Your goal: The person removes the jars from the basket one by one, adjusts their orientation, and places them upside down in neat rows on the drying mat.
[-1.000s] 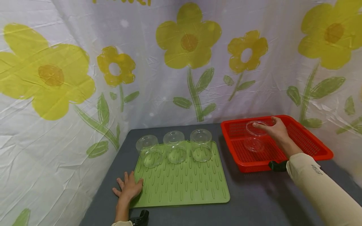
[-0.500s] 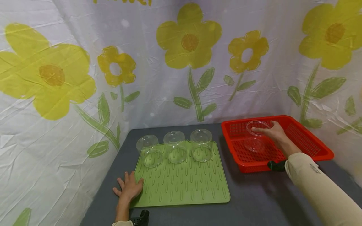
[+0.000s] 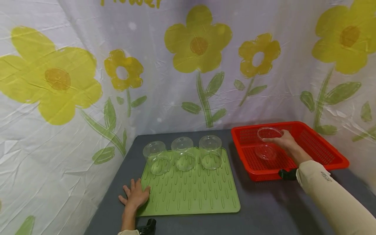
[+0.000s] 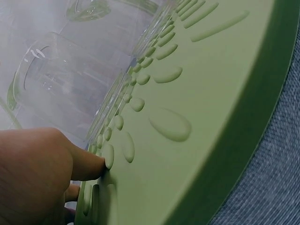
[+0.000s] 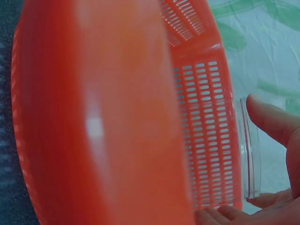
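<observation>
In the head view my right hand (image 3: 284, 143) reaches into the red basket (image 3: 264, 176) and grips a clear round jar (image 3: 265, 152) near its top rim. The right wrist view has the thumb and fingers on opposite sides of the jar's rim (image 5: 250, 150). My left hand (image 3: 135, 196) lies with spread fingers at the left edge of a green mat (image 3: 194, 195), its thumb on the mat. Toward the mat's far edge, three similar clear jars stand in a row: a left one (image 3: 159, 160), a middle one (image 3: 184, 156) and a right one (image 3: 210, 155).
A dark grey table (image 3: 264, 209) carries the mat and, to its right, the basket. Close behind hangs a white curtain (image 3: 152, 98) printed with yellow flowers, which also runs along the left and right sides.
My right hand's fingers have come down slightly and closed around the jar's rim. The left hand stays in place on the mat's edge. The head view has shifted a little.
</observation>
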`<state>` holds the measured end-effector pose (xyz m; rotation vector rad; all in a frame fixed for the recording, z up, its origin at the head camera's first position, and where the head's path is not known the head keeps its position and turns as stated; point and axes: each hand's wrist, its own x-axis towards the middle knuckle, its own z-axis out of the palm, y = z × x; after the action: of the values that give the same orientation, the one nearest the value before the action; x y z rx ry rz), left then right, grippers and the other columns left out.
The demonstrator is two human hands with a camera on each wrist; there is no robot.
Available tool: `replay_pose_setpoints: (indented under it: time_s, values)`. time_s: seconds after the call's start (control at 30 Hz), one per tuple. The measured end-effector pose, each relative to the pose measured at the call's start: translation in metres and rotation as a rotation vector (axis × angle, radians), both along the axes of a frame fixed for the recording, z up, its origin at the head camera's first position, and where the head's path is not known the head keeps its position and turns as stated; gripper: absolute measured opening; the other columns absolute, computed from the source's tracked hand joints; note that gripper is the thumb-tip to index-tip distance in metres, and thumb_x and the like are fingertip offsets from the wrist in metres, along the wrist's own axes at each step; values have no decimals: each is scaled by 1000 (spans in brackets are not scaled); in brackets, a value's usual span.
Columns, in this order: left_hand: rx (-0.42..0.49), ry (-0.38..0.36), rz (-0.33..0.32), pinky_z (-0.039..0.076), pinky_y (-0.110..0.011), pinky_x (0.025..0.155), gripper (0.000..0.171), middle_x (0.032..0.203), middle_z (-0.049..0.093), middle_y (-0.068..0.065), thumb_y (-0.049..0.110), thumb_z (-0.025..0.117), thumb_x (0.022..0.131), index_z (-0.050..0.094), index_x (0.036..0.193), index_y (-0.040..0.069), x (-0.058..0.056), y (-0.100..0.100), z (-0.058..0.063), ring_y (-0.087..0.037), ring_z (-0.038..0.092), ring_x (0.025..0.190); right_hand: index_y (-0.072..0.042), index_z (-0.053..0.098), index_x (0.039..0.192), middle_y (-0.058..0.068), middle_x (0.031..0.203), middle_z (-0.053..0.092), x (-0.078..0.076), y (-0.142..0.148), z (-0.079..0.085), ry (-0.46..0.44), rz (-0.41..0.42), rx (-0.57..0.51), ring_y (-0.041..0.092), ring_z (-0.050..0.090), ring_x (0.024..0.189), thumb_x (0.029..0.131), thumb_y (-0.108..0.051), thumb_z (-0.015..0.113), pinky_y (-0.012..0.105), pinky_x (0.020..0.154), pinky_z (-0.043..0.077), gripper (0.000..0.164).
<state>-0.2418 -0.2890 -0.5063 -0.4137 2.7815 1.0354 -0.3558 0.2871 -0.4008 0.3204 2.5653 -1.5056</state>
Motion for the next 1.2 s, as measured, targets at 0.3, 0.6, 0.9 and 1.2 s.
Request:
replay_pose_setpoints:
  time_s: [0.3,0.6,0.9,1.2]
  values:
    - [-9,3,3,-32,-71,97,73,156,-14,-30,34,43,100,11,152,-4,0,1,-1,-54,-32,136,6,-17,149,32,156,-14,0,-1,-2,7,22,3,53,-1,144,83,-41,74,64,116,18,122]
    - [-10,8,3,-32,-71,98,72,156,-14,-31,33,43,100,11,152,-4,1,2,0,-53,-32,136,5,-16,150,32,156,-13,0,0,-3,15,25,1,54,1,143,85,-41,73,66,114,20,120]
    - [0,-1,-6,-33,-70,97,72,156,-15,-30,34,42,100,9,153,-4,1,2,4,-53,-33,135,5,-11,151,30,159,-3,2,2,-1,90,-7,-12,52,12,143,85,-40,72,64,113,26,116]
    - [-10,-2,-6,-32,-71,98,73,156,-14,-31,34,43,100,10,152,-4,0,1,2,-53,-32,136,5,-11,151,30,159,0,9,9,4,120,36,-3,52,15,142,84,-45,73,65,111,29,118]
